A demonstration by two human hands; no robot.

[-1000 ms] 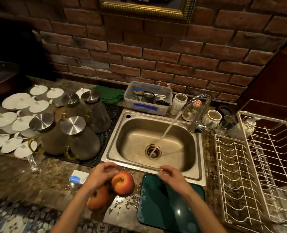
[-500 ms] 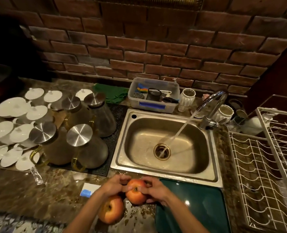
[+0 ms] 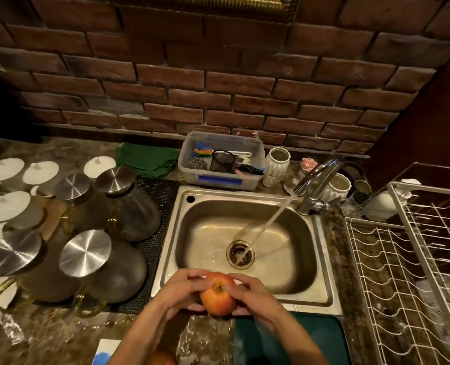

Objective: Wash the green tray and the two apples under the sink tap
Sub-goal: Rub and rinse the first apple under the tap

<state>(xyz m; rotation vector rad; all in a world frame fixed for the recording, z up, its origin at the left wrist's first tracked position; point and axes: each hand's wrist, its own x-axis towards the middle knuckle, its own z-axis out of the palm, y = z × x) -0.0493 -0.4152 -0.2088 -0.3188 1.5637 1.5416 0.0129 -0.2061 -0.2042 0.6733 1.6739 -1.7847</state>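
Two bare hands hold one red-orange apple (image 3: pixel 218 296) between them over the near rim of the steel sink (image 3: pixel 324 262), stem end facing up. Left hand (image 3: pixel 178 292): fingers curled round the apple's left side, fingertips resting on its upper surface. Right hand (image 3: pixel 254 292): fingers curled round the right side, thumb under the fruit's lower edge. The apple sits short of the water stream (image 3: pixel 266 227), which runs slantwise from the chrome tap (image 3: pixel 317 183) at the basin's back right corner down to the drain (image 3: pixel 240 253). Second apple (image 3: pixel 162 359): lying on the wet stone counter (image 3: pixel 60 335) at the bottom edge of the view, partly hidden beneath the left forearm. Green tray (image 3: pixel 310 341): flat on the counter just in front of the sink's near right corner, with the right forearm crossing above it. Left of the basin, four glass jugs with brushed metal lids (image 3: pixel 85 255) stand on a dark mat, with white lids (image 3: pixel 6 165) spread beyond them. Behind the basin: a clear plastic tub (image 3: pixel 220 180) of cleaning items and a folded green cloth (image 3: pixel 147 159). Right of the basin: a white wire dish rack (image 3: pixel 408 272).
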